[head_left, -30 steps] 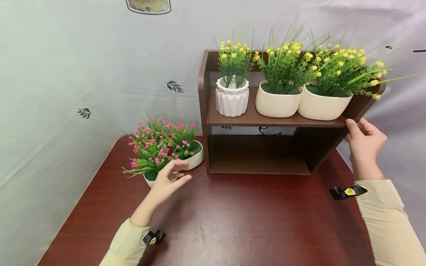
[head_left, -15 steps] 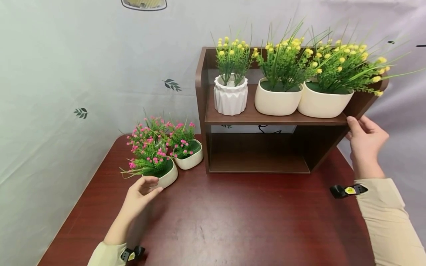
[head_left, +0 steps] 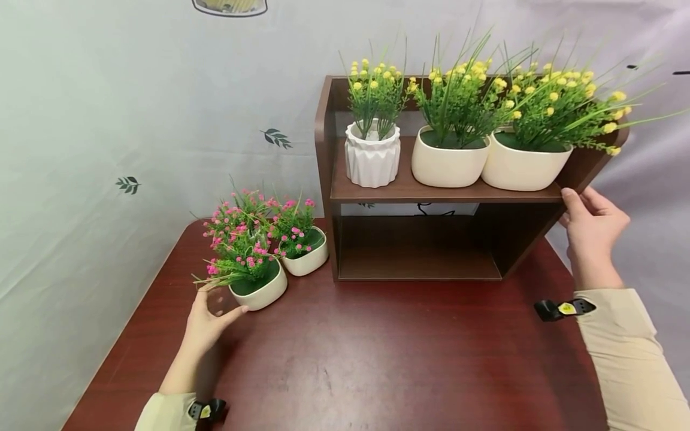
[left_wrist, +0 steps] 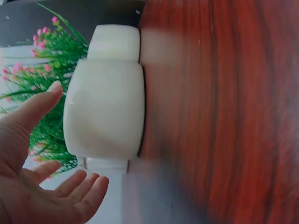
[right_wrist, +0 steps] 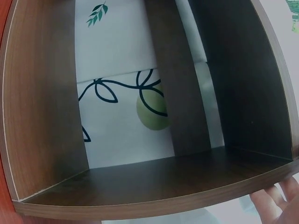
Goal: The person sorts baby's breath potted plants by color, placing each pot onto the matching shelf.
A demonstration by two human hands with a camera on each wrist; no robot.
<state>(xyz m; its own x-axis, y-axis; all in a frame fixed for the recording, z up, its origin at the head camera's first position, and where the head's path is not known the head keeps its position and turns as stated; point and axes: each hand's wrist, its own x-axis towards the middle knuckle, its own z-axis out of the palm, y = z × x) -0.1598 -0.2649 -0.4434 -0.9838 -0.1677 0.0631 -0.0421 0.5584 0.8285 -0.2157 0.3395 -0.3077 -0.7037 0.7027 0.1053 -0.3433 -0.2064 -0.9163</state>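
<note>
My left hand (head_left: 203, 322) is beside the front cream oval pot (head_left: 264, 294) of pink flowers, thumb and fingers spread apart around its near left end. The left wrist view shows the thumb near the rim of that pot (left_wrist: 105, 109), fingers straight and apart from it. A second cream pot (head_left: 308, 262) with pink flowers stands just behind, beside the shelf. Partly hidden by the front flowers is a third plant. My right hand (head_left: 597, 233) grips the right side of the brown two-tier shelf (head_left: 399, 193), thumb at its front edge, fingers behind.
On the upper tier stand a white fluted pot (head_left: 373, 158) and two cream oval pots, all with yellow flowers. The lower compartment (head_left: 417, 248) is open at the front. Behind the dark red table (head_left: 377, 347) hangs a pale cloth (head_left: 162, 108).
My left hand has moved left and toward me, from in front of the pink flowers to the near left end of the front pot. The right hand keeps its place on the shelf.
</note>
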